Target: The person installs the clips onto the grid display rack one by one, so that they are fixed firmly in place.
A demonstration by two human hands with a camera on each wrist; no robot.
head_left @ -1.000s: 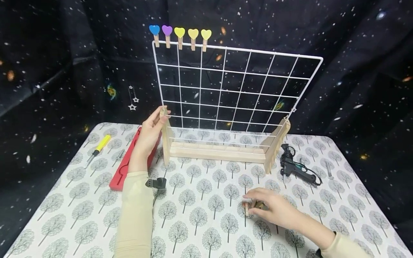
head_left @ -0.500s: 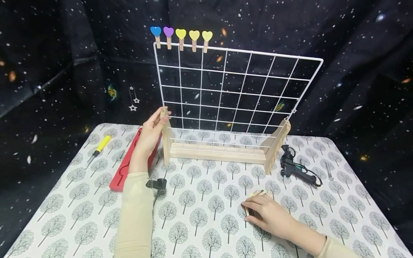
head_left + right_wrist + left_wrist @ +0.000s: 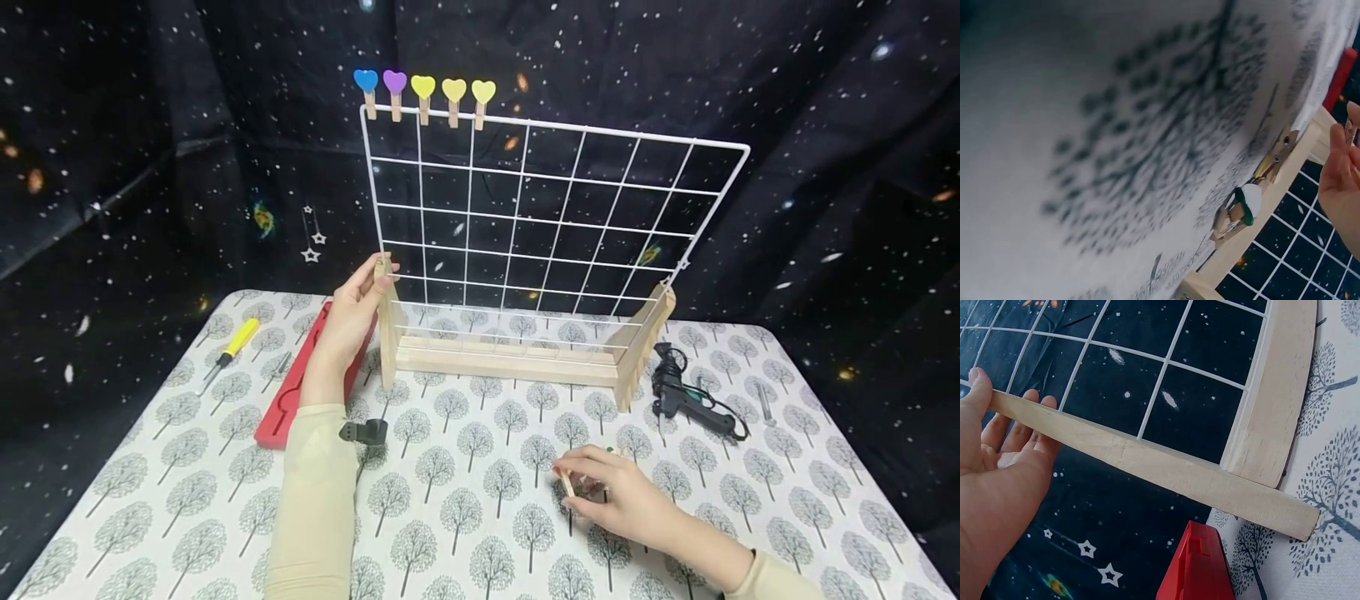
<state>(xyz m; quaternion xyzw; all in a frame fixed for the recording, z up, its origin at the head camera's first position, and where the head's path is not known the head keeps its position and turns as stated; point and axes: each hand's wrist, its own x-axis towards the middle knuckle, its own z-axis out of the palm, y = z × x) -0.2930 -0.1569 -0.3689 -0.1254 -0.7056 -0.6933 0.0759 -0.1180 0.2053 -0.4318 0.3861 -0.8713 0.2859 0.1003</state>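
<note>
My left hand (image 3: 347,321) grips the top of the wooden side post (image 3: 1122,447) of a stand that holds a white wire grid (image 3: 555,171). In the left wrist view the thumb lies on one face of the post and fingers show behind it. Near the front of the table, my right hand (image 3: 626,496) pinches a small wooden clothespin (image 3: 567,483) between thumb and fingers. Several more clothespins (image 3: 1279,156) lie near that hand, mostly hidden by it in the head view. A row of heart-topped clothespins, blue (image 3: 366,81), purple (image 3: 395,82) and several yellow (image 3: 453,89), sits clipped along the grid's top wire.
A red tray (image 3: 281,412) lies beside the left forearm, with a yellow-handled screwdriver (image 3: 238,340) farther left. To the right of the stand is a black glue gun (image 3: 693,404) with its cord. A dark starry cloth (image 3: 150,167) hangs behind the table.
My right hand has shifted slightly left and now pinches a clothespin tilted up between its fingers. The head view has tipped slightly upward. My left hand keeps its grip on the post.
</note>
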